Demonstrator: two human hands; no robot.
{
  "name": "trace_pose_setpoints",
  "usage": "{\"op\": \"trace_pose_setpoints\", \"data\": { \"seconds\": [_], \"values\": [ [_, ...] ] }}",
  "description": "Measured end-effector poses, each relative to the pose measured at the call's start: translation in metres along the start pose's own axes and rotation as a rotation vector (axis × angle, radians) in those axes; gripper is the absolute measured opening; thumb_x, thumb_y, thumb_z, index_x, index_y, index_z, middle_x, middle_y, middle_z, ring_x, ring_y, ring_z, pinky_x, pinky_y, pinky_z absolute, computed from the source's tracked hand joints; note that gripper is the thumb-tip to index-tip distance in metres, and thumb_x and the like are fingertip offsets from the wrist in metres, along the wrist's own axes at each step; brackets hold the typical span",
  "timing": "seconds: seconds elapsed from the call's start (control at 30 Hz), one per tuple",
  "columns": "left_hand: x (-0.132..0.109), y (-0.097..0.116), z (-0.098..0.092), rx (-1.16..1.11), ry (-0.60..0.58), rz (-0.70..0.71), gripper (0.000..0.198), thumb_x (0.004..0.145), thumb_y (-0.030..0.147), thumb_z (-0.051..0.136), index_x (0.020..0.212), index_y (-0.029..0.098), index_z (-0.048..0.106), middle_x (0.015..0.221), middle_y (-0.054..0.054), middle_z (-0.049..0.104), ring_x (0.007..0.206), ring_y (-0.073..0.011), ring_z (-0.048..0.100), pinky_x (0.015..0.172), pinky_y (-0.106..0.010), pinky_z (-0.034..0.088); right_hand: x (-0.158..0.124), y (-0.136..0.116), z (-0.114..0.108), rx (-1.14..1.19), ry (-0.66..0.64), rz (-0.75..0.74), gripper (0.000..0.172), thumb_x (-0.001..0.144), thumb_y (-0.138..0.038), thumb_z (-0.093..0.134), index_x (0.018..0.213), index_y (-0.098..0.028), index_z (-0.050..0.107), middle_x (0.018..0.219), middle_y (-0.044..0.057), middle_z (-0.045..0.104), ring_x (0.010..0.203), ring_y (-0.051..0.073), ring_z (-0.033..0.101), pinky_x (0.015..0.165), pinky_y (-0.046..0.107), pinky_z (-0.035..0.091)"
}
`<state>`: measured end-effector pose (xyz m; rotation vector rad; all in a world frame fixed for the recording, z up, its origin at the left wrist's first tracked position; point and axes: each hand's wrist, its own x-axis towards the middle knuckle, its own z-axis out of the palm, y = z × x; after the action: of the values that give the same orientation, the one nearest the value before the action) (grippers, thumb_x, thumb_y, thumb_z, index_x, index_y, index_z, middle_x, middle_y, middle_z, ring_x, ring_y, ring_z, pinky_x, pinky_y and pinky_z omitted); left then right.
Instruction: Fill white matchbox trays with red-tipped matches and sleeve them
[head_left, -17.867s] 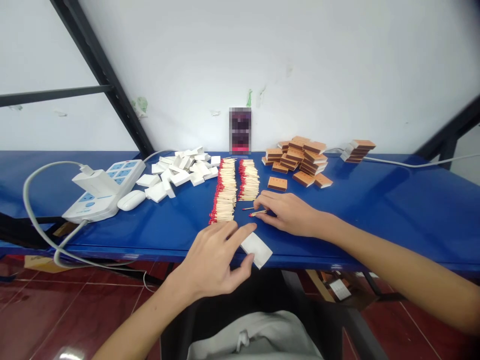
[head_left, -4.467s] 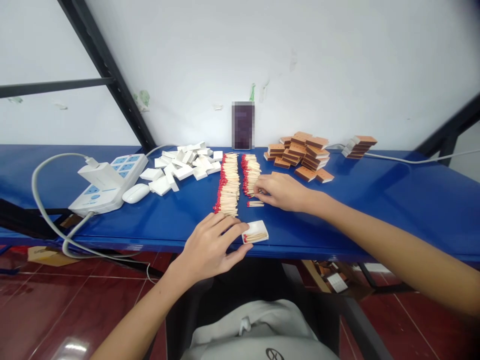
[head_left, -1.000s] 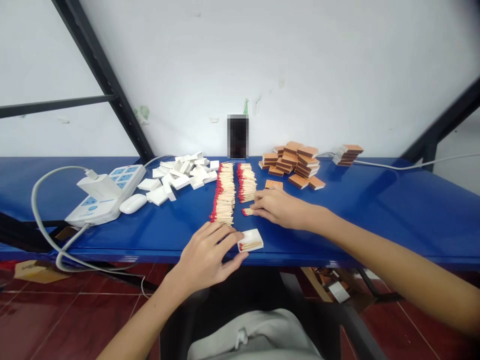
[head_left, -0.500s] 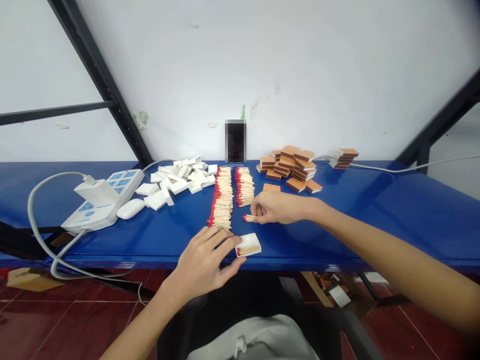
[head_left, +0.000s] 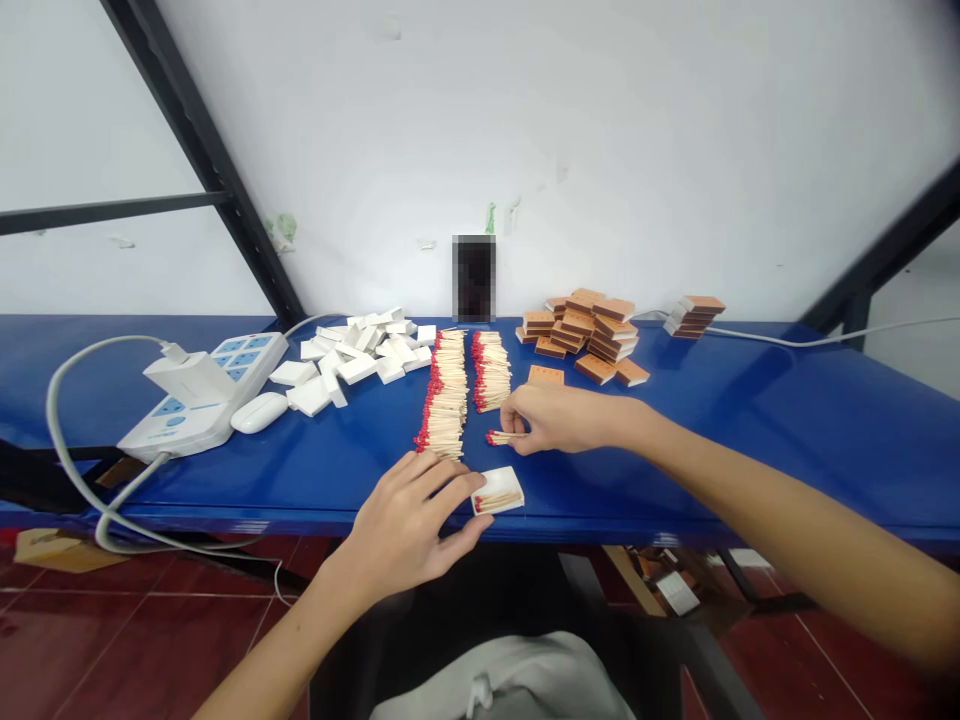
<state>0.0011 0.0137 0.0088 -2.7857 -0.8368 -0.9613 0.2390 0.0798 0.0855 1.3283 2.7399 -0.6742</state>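
Near the front edge of the blue table, my left hand [head_left: 420, 515] grips the left end of a white matchbox tray [head_left: 498, 478] between thumb and fingers. A few red-tipped matches lie along the tray's near side. My right hand [head_left: 536, 415] pinches a small bunch of matches [head_left: 501, 438] just above the tabletop, heads pointing left, behind the tray. Beyond my hands run two rows of matches: a long one [head_left: 448, 395] on the left and a shorter one [head_left: 493, 370] beside my right fingers.
White trays [head_left: 352, 355] are heaped at the back left. Orange matchbox sleeves [head_left: 581, 325] pile up at the back right, with a small stack [head_left: 695, 316] farther right. A power strip [head_left: 202, 395] with a looping cable and a white case [head_left: 259, 412] occupy the left. A pixelated dark object [head_left: 474, 280] leans on the wall.
Both hands hold nearly the same positions and grips. The whole view has shifted slightly; the matches in my right hand look a little more spread.
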Motion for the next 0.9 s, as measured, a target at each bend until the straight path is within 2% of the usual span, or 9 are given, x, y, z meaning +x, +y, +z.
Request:
{"op": "trace_pose_setpoints", "data": {
  "seconds": [0.1,0.2,0.4,0.6,0.9],
  "values": [
    [0.0,0.0,0.0,0.004,0.003,0.007,0.019,0.091,0.029,0.064,0.107,0.019,0.063,0.098,-0.006,0.071,0.089,-0.0234,0.063,0.077,-0.038,0.048,0.0,-0.003,-0.001,-0.017,-0.006,0.009,0.005,0.079,-0.018,0.064,0.082,-0.016,0.068,0.08,0.002,0.072,0.065,0.013,0.059,0.057,0.024,0.039],
    [0.001,0.0,-0.001,0.007,0.009,0.009,0.019,0.092,0.03,0.063,0.107,0.019,0.063,0.098,-0.007,0.072,0.088,-0.0231,0.063,0.076,-0.037,0.048,0.002,-0.002,0.001,-0.044,-0.003,-0.003,0.001,0.078,-0.018,0.064,0.078,-0.016,0.065,0.074,0.002,0.068,0.064,0.013,0.056,0.057,0.024,0.037],
    [0.001,0.001,-0.001,0.035,0.029,0.02,0.025,0.093,0.031,0.062,0.113,0.017,0.063,0.102,-0.008,0.072,0.089,-0.0233,0.063,0.077,-0.038,0.05,0.006,0.004,0.007,-0.098,0.047,-0.088,0.005,0.075,-0.018,0.064,0.076,-0.017,0.06,0.071,0.0,0.061,0.063,0.013,0.05,0.059,0.025,0.034],
    [0.001,0.0,-0.001,0.051,0.025,0.018,0.027,0.093,0.032,0.062,0.115,0.017,0.063,0.101,-0.009,0.072,0.088,-0.0238,0.064,0.077,-0.038,0.05,0.005,0.005,0.007,-0.063,0.036,-0.078,0.006,0.073,-0.019,0.063,0.074,-0.018,0.057,0.066,-0.002,0.056,0.062,0.013,0.047,0.058,0.025,0.033],
    [0.0,0.0,0.0,0.062,0.018,-0.003,0.036,0.093,0.033,0.061,0.125,0.016,0.059,0.103,-0.01,0.072,0.092,-0.0246,0.065,0.08,-0.039,0.051,-0.002,0.014,0.003,0.099,0.049,-0.075,0.009,0.073,-0.02,0.063,0.081,-0.018,0.059,0.069,-0.002,0.063,0.06,0.012,0.056,0.055,0.022,0.038]
  ]
}}
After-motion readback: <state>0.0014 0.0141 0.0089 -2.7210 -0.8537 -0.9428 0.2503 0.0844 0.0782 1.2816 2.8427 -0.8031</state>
